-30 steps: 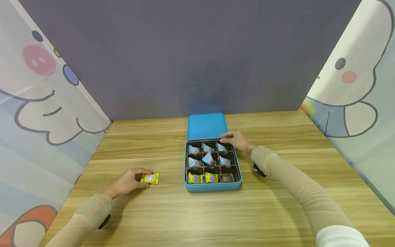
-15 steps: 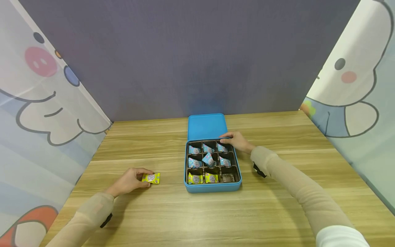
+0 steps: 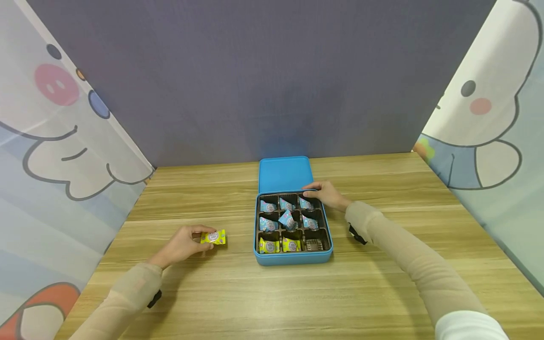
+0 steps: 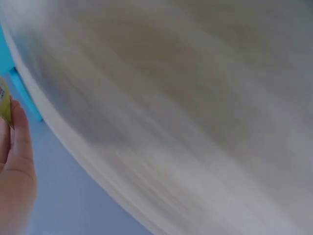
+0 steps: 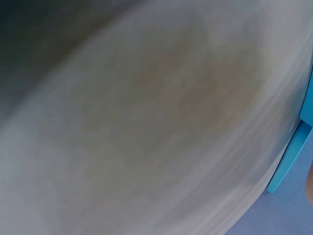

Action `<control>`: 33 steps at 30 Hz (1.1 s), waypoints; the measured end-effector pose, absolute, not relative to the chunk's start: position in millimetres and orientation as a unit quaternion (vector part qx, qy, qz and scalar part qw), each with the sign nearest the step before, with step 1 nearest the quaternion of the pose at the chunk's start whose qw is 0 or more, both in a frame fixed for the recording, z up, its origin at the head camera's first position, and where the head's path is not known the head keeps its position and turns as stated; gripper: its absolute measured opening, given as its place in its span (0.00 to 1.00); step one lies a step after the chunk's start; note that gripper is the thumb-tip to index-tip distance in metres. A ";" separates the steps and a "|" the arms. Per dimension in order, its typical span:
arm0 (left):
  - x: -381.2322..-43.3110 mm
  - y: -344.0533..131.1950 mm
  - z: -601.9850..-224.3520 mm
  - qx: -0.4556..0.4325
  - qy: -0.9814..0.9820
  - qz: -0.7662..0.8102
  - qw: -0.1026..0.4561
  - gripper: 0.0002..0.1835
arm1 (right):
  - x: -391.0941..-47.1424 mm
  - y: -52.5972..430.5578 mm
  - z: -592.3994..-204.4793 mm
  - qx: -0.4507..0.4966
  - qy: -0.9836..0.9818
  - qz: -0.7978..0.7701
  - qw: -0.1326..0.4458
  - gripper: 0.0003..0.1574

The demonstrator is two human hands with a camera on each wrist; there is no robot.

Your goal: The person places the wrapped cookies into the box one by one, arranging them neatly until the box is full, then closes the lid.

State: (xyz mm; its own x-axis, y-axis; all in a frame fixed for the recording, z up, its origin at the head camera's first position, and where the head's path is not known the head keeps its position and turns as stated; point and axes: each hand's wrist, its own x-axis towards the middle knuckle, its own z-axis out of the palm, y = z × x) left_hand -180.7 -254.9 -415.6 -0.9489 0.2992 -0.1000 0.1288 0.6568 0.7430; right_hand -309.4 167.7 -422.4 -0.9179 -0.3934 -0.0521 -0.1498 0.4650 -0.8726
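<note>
My left hand pinches a yellow wrapped candy between thumb and fingers, just over the table left of the box. In the left wrist view that candy peeks in at the left edge. A blue tin box holds a brown divided tray. Blue wrapped candies lie in its back and middle rows; two yellow ones sit in the front row. The front right compartment shows its ribbed floor. My right hand grips the box's back right corner, thumb inside the rim.
The blue lid lies open behind the box. A grey partition rises at the table's back edge, and printed cartoon panels flank both sides. Wooden tabletop stretches around the box.
My left hand has lifted the yellow candy off the table and moved it slightly right and away from me. The right hand and the box stay in place.
</note>
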 end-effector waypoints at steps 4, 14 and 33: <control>-180.4 -246.2 -410.0 0.111 0.908 0.394 0.091 0.21 | -308.9 168.0 -421.9 -0.161 0.847 -0.491 0.122 0.24; -180.1 -227.8 -400.8 0.122 0.913 0.384 0.061 0.20 | -309.6 168.7 -421.2 -0.159 0.842 -0.500 0.125 0.23; -175.2 -181.5 -386.4 0.140 0.910 0.389 0.026 0.16 | -309.8 167.0 -422.8 -0.150 0.850 -0.490 0.122 0.23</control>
State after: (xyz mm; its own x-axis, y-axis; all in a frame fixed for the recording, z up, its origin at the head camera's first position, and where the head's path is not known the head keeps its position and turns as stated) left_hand -175.2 -181.5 -386.4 -0.9592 0.2756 0.0625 0.2357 0.6579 0.7153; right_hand -309.8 167.0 -422.8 -0.9251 -0.3749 -0.0602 -0.1356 0.4743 -0.8699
